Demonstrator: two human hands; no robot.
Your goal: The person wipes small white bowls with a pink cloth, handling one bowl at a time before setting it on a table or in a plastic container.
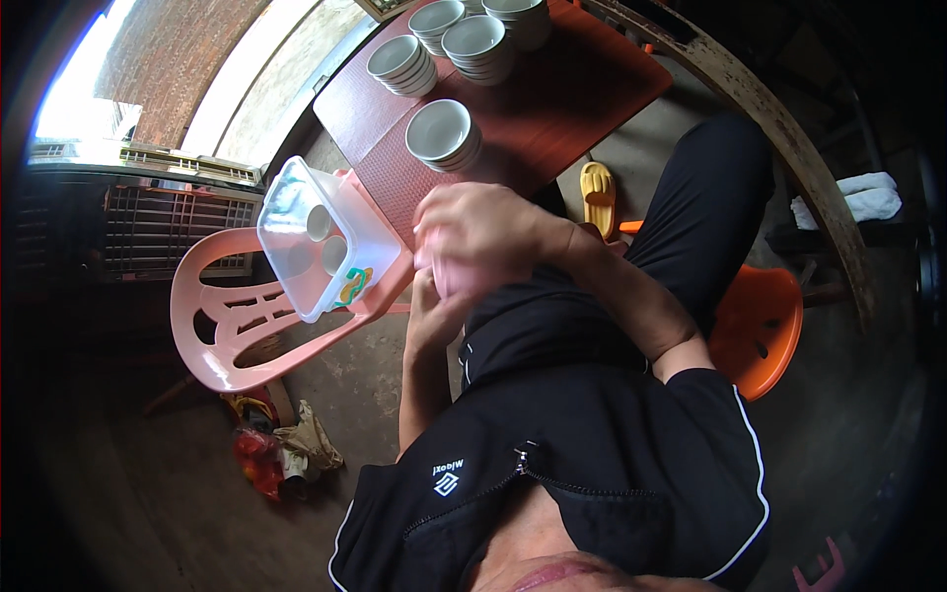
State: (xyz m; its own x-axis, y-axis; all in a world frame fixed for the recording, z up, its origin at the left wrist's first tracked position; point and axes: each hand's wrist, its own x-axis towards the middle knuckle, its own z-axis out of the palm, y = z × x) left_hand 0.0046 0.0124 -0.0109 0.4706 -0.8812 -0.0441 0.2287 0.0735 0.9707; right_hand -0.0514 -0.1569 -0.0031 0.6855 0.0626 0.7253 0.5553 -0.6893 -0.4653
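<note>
A blurred pink thing, seemingly a cloth [462, 274], is between my hands, near the table's front corner. My left hand [436, 307] grips it from below, and my right hand [481, 222] is closed over its top. Whether something is inside it is hidden. Just beyond my hands, a short stack of white bowls [439, 133] stands on the red-brown table [577, 96]. Farther back are several taller stacks of similar bowls [403, 63]. Left of my hands, a clear plastic bin [296, 251] holds white bowls or cups [333, 254].
The bin rests on a pink plastic chair [214, 355] against the table's left side. An orange stool [762, 333] is at the right, a yellow slipper [597, 192] under the table's edge. Plastic bags [259, 462] lie on the floor at lower left. A curved worn beam [799, 133] crosses the right side.
</note>
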